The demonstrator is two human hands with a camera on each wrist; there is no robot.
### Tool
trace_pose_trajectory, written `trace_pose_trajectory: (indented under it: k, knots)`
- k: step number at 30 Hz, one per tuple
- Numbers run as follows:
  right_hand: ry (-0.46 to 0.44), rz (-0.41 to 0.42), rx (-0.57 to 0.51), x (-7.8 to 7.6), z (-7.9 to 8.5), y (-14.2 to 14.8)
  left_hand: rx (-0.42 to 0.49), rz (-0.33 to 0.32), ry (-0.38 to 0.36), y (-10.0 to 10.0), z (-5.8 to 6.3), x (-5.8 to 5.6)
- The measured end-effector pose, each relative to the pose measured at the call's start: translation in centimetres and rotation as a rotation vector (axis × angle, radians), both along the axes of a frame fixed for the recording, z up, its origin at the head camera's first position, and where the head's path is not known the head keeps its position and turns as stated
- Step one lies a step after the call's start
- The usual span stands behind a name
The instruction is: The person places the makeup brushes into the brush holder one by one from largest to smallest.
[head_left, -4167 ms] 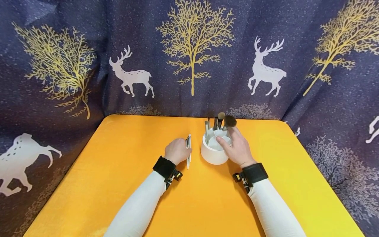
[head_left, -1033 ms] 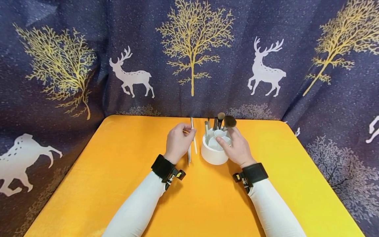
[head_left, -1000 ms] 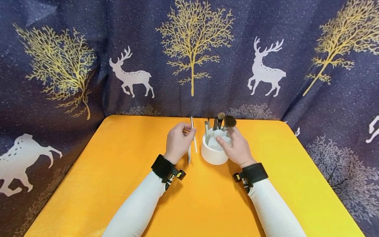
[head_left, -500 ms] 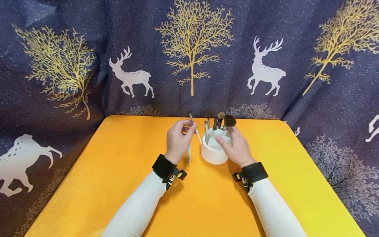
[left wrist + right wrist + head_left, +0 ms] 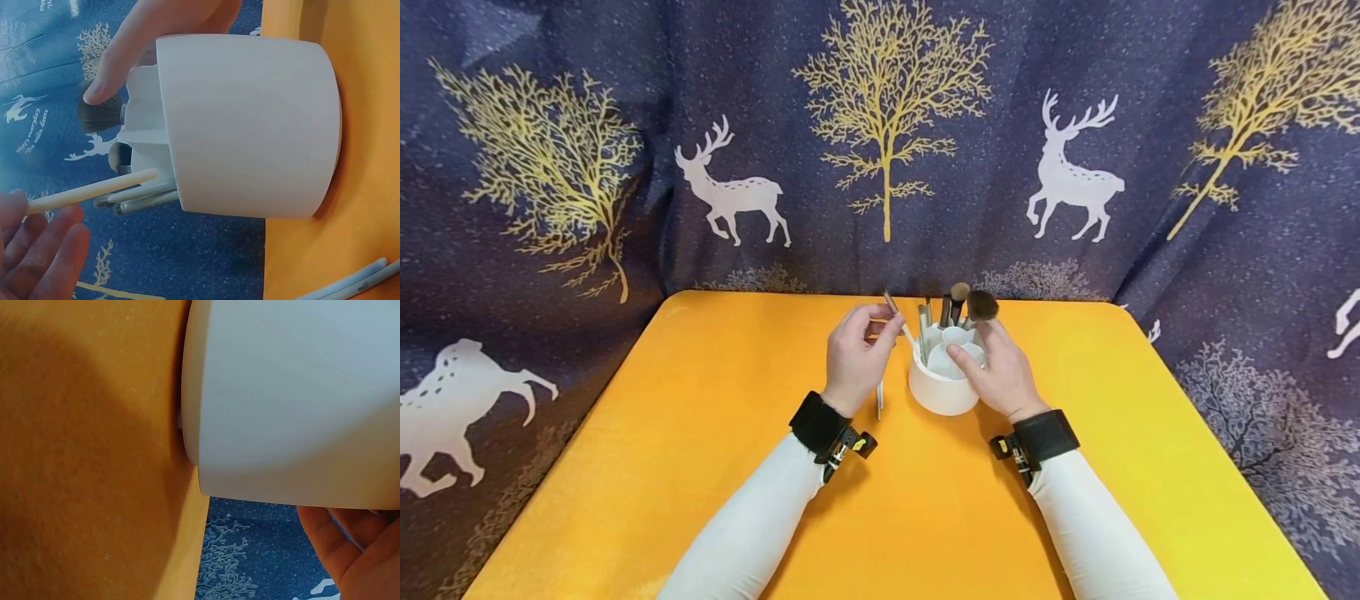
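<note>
My left hand (image 5: pixel 859 357) pinches a slim makeup brush (image 5: pixel 94 190) between thumb and fingers. The brush slants with its bristles up and its pale handle end over the opening of a round white brush holder (image 5: pixel 943 395). In the left wrist view that handle end overlaps the inner dividers near the rim. My right hand (image 5: pixel 1006 373) grips the holder from the right, thumb over the rim and fingers along the outer wall (image 5: pixel 294 400). Several brushes stand inside, among them a large dark fluffy brush (image 5: pixel 982 306) and a tan-tipped brush (image 5: pixel 959 293).
Slim white-handled brushes (image 5: pixel 350 284) lie on the orange table (image 5: pixel 737 350) left of the holder, partly hidden under my left hand in the head view. A dark blue curtain (image 5: pixel 820 125) with deer and trees hangs behind the table's far edge.
My left hand has picked a brush up from those on the table, tilted it and moved it right, bringing its handle end to the holder. The right hand and holder have stayed put.
</note>
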State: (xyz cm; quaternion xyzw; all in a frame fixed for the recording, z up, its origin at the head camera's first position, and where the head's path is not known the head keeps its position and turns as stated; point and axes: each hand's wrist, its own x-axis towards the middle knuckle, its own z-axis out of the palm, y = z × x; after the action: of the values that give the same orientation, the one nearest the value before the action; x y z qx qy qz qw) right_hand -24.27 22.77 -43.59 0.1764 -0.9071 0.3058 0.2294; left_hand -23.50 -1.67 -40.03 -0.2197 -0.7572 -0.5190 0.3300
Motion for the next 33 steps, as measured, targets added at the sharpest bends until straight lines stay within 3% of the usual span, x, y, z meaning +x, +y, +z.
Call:
trace_pose_trajectory:
  k: [9, 22, 26, 33]
  knots:
    - [-0.017, -0.009, 0.005, 0.0, 0.1, 0.0, -0.015, -0.037, -0.047, 0.2, -0.4, -0.1]
    - [-0.002, -0.009, 0.000, -0.1, -0.2, 0.1, -0.145, -0.064, -0.008, 0.2, -1.0, -0.3]
    - [-0.005, -0.009, 0.004, -0.1, -0.2, 0.1, -0.195, -0.045, -0.062, 0.2, -1.0, -0.3]
    - [-0.013, -0.008, 0.009, -0.1, -0.2, 0.1, -0.167, 0.002, -0.259, -0.4, -1.1, -0.4]
